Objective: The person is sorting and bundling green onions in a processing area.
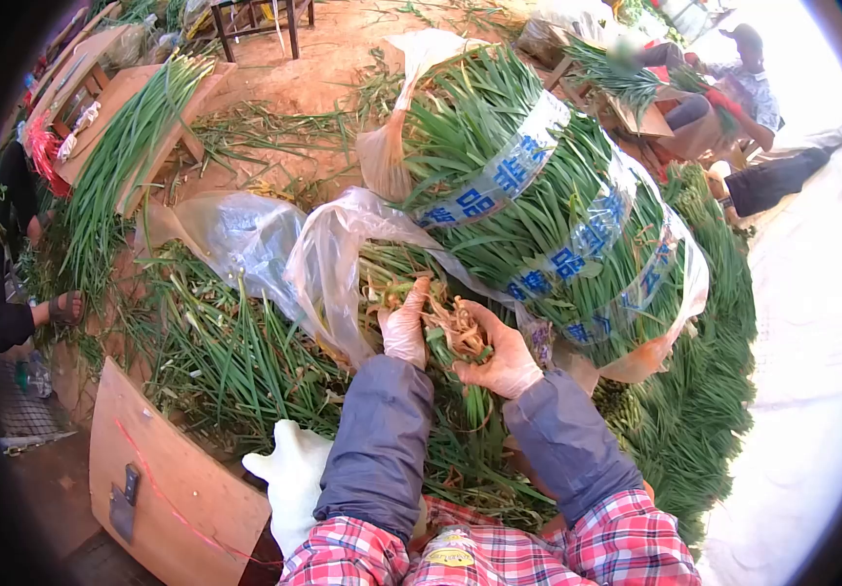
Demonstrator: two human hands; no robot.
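Both hands, in thin translucent gloves, are at the middle of the view. My left hand is closed around part of a small clump of plant stems, its thumb pointing up. My right hand has thumb and fingers curled round the other side of the clump, which shows dry brown leaves and some green. Just beyond the hands lies a large bundle of green leafy stalks, wrapped with clear plastic bands with blue printing. A crumpled clear plastic bag lies to the left of it.
Loose green stalks cover the ground at left. A wooden board with a blade stands at lower left. Another board bears long stalks. A person sits at upper right; another person's foot shows at left. White sheeting lies right.
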